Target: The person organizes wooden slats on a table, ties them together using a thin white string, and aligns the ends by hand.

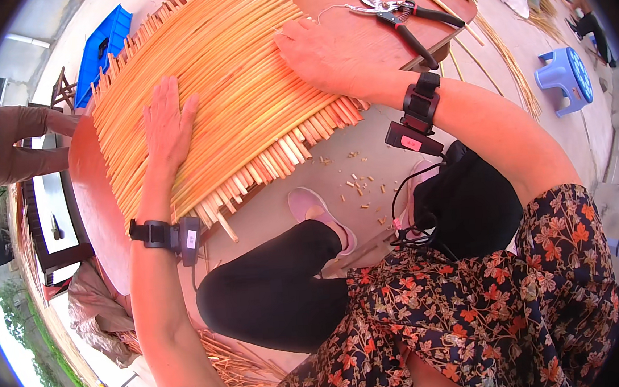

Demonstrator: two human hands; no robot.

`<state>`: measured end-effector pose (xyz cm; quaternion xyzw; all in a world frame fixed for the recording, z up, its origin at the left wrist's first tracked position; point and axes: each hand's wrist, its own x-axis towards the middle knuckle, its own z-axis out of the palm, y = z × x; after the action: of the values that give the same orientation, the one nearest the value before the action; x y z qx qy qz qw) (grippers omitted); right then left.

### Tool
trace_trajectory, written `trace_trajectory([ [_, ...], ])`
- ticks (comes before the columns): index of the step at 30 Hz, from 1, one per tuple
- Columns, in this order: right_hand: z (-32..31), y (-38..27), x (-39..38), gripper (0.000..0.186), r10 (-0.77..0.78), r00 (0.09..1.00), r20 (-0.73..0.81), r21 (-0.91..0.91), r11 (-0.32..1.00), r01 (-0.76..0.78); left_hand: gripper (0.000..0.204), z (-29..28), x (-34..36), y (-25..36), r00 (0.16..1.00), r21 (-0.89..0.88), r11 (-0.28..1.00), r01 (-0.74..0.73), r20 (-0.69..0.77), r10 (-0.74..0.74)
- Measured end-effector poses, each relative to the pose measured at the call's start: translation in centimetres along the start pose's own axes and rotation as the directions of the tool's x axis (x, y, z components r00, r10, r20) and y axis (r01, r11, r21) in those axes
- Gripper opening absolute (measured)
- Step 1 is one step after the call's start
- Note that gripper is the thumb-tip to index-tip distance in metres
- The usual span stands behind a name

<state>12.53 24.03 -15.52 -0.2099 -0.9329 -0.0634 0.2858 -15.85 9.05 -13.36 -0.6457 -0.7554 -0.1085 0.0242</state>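
Observation:
A woven reed mat (220, 77) of yellow stalks lies on a reddish-brown table, its cut stalk ends jutting past the near edge. My left hand (170, 124) rests flat on the mat's left part, fingers stretched out and pointing away from me. Over at the mat's right edge, my right hand (317, 55) lies palm down, its fingers reaching toward the far left and partly foreshortened. Beyond the right hand, pruning shears (406, 18) with black and red handles lie on the table, blades apart. A thin thread runs between the right hand and the shears.
Short cut reed pieces (356, 185) litter the floor by my feet. Long loose reeds (498, 48) lie at the right, near a blue plastic stool (564, 80). A blue crate (103, 53) stands beyond the table at far left. Another person's legs (26, 143) show at the left.

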Motion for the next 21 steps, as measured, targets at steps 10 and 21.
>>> trace_trajectory([
  [10,0.2,-1.1,0.3,0.028,0.014,0.989,0.144,0.057,0.998,-0.022,0.083,-2.5,-4.2,5.3,0.994,-0.023,0.994,-0.108,-0.002,0.108],
  [21,-3.1,-6.8,1.5,0.018,0.078,0.991,0.109,0.053,0.995,-0.084,0.086,-8.7,-9.8,-2.9,0.989,-0.024,0.996,-0.088,0.121,0.091],
])
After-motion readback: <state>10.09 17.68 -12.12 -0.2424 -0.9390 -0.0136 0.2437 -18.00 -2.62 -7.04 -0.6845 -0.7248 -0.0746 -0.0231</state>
